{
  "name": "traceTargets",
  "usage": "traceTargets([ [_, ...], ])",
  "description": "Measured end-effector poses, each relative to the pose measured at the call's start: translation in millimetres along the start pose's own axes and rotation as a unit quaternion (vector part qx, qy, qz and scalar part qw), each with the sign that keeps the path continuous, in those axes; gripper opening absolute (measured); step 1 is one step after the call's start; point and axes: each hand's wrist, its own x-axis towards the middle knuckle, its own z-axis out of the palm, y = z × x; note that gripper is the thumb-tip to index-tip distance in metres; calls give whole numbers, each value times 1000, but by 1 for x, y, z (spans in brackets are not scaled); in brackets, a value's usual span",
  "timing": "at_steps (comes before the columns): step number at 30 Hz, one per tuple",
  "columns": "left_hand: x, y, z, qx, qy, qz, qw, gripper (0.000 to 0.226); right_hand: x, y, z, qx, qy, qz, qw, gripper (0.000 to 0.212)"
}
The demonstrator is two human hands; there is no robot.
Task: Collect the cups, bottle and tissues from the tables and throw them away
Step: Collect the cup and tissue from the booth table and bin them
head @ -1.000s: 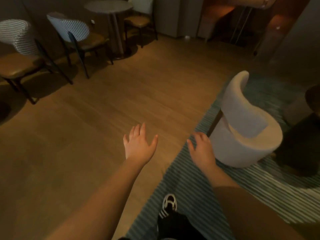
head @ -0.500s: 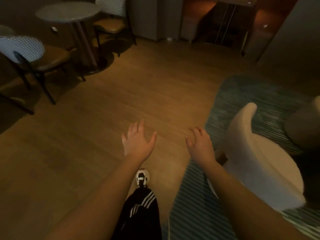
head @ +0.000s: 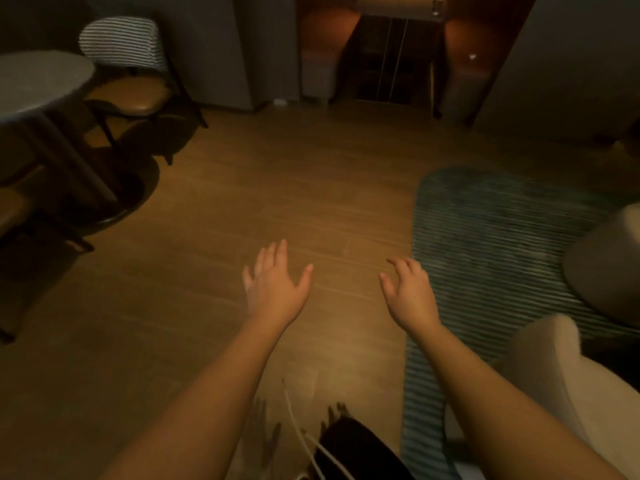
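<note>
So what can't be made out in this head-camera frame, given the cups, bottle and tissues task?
- Round grey table: cut off by the left edge, so most of its top is unseen.
- Cups, bottle, tissues: none visible.
- Dim alcove: too dark and blurred to read.
- Left hand and right hand: empty.

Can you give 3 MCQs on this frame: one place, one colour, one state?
1. Where is the round table?
A. far left
B. far right
C. centre

2. What colour is the striped rug?
A. red
B. teal
C. yellow

3. What does the left hand hold?
A. a cup
B. a bottle
C. nothing

Key:
1 A, it sits at the left edge beside the striped-back chair.
2 B, teal stripes lie on the wooden floor.
3 C, its fingers are spread; the right hand is empty too.
</note>
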Motion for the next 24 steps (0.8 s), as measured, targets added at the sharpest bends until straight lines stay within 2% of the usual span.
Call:
traceTargets([
  [5,147,4,33,-6,-11,21,1000,76,138,-5,36,6,15,12,1000,40],
  [10,326,28,65,4,-31,38,999,75,313,-8,67,21,18,28,999,40],
  [14,453,58,70,11,-39,51,998,74,441,-19,67,11,8,37,999,41],
  [24,750,128,110,2,-53,80,995,75,738,-20,79,7,42,61,997,41],
])
